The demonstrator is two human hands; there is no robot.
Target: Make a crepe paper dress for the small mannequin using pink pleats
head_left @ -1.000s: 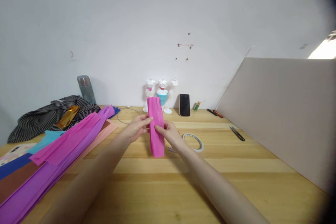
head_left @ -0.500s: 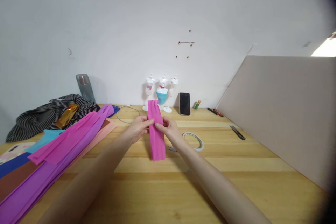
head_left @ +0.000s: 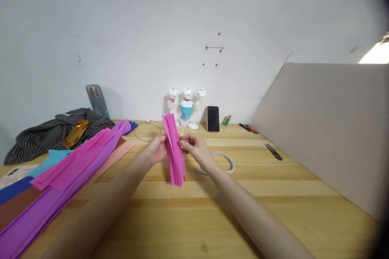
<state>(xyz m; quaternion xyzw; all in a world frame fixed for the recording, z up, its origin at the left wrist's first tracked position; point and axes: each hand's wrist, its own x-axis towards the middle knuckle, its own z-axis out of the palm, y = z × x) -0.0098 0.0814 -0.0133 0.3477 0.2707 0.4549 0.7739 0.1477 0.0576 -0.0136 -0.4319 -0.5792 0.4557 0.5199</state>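
Note:
A folded strip of pink crepe paper [head_left: 174, 151] is held upright above the table, its pleats running lengthwise and slightly splayed at the top. My left hand [head_left: 158, 149] grips its left side, with some fingers hidden behind the paper. At the right edge, my right hand [head_left: 194, 145] pinches a fold between thumb and fingers. Under my right wrist lie a pair of scissors or tweezers with metal tips [head_left: 199, 170], partly covered, and a roll of white tape [head_left: 231, 162]. Behind the paper stand three small white mannequins [head_left: 187, 101]; the middle one wears a blue wrap.
Pink and purple crepe paper [head_left: 73, 162] is piled at left, beside a striped cloth [head_left: 39, 133] and a flask [head_left: 97, 101]. A cable [head_left: 135, 131], phone [head_left: 212, 119], small green bottle [head_left: 227, 120], and dark snips [head_left: 273, 151] lie or stand farther back. A grey panel [head_left: 328, 129] bounds the right side.
The pink paper has tilted and shifted a little left, and its folds have fanned apart. My right thumb has moved from the paper's face to its right edge.

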